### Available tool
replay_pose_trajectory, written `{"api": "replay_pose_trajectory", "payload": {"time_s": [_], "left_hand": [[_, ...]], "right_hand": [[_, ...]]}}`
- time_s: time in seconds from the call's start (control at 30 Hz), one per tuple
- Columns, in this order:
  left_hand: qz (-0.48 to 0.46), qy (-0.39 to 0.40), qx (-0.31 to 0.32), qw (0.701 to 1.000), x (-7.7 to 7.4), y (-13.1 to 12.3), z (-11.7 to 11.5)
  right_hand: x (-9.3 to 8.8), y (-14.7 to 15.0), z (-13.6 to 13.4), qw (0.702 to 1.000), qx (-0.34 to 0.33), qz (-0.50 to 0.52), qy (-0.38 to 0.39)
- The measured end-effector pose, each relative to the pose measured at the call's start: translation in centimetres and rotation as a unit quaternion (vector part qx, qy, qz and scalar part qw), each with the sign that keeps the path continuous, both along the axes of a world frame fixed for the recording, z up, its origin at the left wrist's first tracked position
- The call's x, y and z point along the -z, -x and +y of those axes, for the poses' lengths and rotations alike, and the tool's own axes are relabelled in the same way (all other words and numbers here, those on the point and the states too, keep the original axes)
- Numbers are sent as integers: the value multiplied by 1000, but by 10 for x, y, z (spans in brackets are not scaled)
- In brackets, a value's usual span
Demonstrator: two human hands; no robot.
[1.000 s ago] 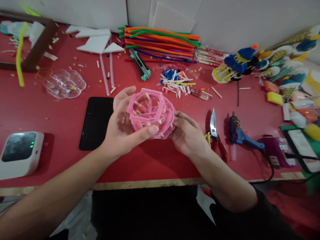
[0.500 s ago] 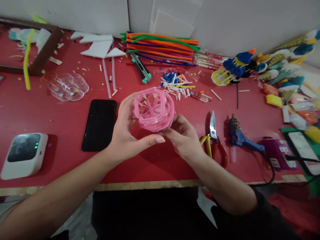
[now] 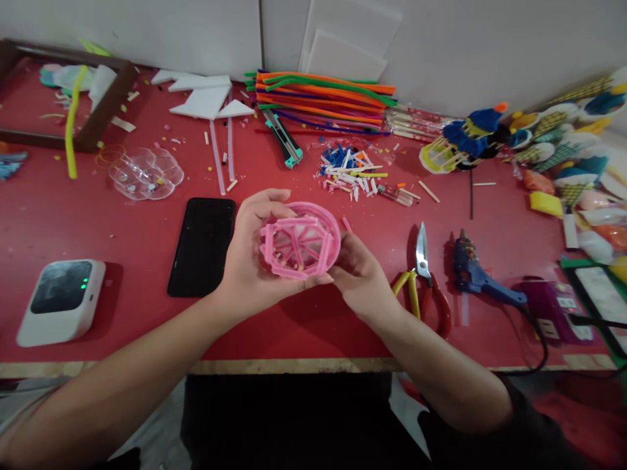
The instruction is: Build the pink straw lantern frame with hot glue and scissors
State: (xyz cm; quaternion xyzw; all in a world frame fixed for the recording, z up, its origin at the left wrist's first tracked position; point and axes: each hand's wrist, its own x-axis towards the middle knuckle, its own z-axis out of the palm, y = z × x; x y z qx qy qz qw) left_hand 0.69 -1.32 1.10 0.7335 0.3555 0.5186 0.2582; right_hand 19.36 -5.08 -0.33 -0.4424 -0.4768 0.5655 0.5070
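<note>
Over red worktop (image 3: pixel 132 238), left of shears (image 3: pixel 422 267), clamps pink framework (image 3: pixel 296 245) in left grip (image 3: pixel 249 264), with closure of right grip (image 3: pixel 361 281) unclear.

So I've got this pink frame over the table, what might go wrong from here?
The thin strips of the pink frame might bend if the left-hand grip wrapped around it squeezes hard. The shears lie just beyond the right-hand grip, so a sideways move could knock them or catch skin. The cord of the glue gun runs to the table's front edge, where an arm might snag it.
</note>
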Motion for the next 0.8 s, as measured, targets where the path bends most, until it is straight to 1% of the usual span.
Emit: {"api": "replay_pose_trajectory", "payload": {"time_s": [0.07, 0.13, 0.2, 0.27, 0.33, 0.47, 0.57, 0.7, 0.8], "left_hand": [[18, -18, -8, 1000, -1, -1, 0], [39, -37, -9, 999, -2, -1, -1], [66, -44, -7, 997, -3, -2, -2], [94, -43, -4, 995, -4, -2, -5], [100, -43, 0, 994, -4, -3, -6], [97, -31, 22, 995, -3, -3, -8], [120, -23, 41, 992, -5, -2, -7], [150, -49, 30, 987, -7, -1, -7], [155, -59, 22, 986, -6, -2, -8]], "right_hand": [[0, -3, 0, 997, 72, 2, -26], [-3, -5, -1, 987, 141, -6, -81], [-6, -6, -2, 975, 165, -27, -145], [-8, -5, -4, 970, 140, -46, -191], [-8, -4, -6, 973, 102, -45, -204], [-7, -3, -8, 983, 63, -1, -173], [-7, -4, -8, 988, 47, 10, -147], [-9, -4, -8, 992, 40, 12, -119], [-10, -3, -7, 993, 44, 31, -107]]}}
